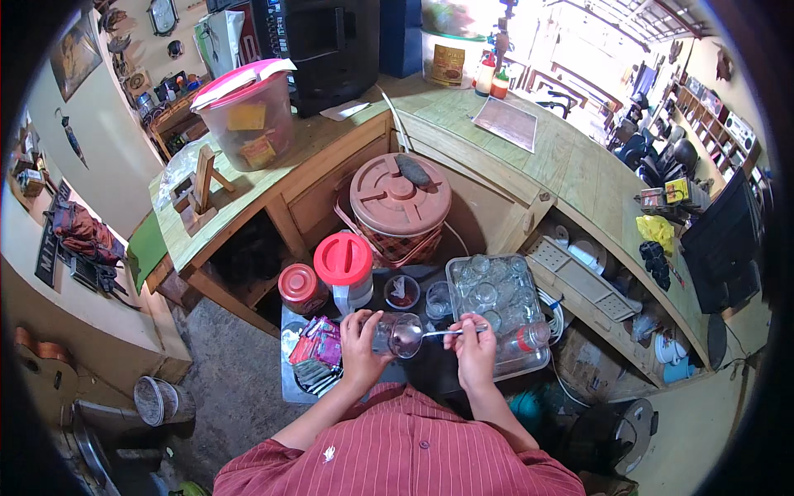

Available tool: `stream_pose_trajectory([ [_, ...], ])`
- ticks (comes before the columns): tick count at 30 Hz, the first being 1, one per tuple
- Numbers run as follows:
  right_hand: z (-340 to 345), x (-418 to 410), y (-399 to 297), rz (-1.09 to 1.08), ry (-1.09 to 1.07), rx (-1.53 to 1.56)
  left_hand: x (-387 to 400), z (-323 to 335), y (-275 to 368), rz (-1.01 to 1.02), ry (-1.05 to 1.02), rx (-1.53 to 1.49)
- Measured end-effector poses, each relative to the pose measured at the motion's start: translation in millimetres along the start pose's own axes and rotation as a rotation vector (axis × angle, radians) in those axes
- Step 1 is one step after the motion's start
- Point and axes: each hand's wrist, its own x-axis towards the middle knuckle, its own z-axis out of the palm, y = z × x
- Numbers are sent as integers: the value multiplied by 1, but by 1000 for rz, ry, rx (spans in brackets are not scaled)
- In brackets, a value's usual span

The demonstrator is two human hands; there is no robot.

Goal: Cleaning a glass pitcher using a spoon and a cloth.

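Observation:
My left hand (pixel 365 347) grips a clear drinking glass (pixel 392 332), tilted with its mouth toward my right hand. Between the fingers of my right hand (pixel 474 348) is the handle of a metal spoon (pixel 441 333), whose bowl end is at the glass's mouth. Whether the spoon touches the glass, I cannot tell. Just beyond stand a small bowl with dark red contents (pixel 402 292) and another clear glass (pixel 438 300). Several upturned glasses (pixel 487 291) fill a clear plastic tray (pixel 541 366) on the right. Colourful sachets (pixel 316 347) are heaped beside my left hand.
A pitcher with a red lid (pixel 343 260) and a red-lidded jar (pixel 303 289) stand at the back left of the low table (pixel 294 392). Behind them is a large lidded drink cooler (pixel 400 195) with a dark stone on top. A wooden counter (pixel 446 115) curves around the area.

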Motion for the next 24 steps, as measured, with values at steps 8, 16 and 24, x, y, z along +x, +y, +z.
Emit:
stream_pose_trajectory([
  [8,-4,-2,9,37,-21,-107,-4,1,4,12,33,122],
  [16,-21,6,6,49,55,37,-8,0,5,35,77,136],
  [24,-7,-3,-12,-20,28,146,-11,0,0,-60,61,-69],
])
